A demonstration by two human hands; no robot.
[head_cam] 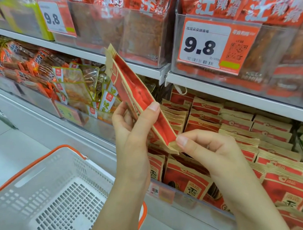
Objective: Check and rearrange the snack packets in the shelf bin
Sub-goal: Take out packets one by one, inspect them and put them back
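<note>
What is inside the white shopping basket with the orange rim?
The basket shows only its bare slotted floor and walls; no packets are visible in it. The left hand's forearm covers its right edge, so that corner cannot be checked.

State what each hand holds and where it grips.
Both hold one red-and-tan snack packet: left hand grips its middle, right hand pinches its lower corner.

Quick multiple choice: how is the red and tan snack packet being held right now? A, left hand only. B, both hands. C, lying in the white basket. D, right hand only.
B: the left hand grips the packet mid-body while the right hand pinches its lower corner.
</note>
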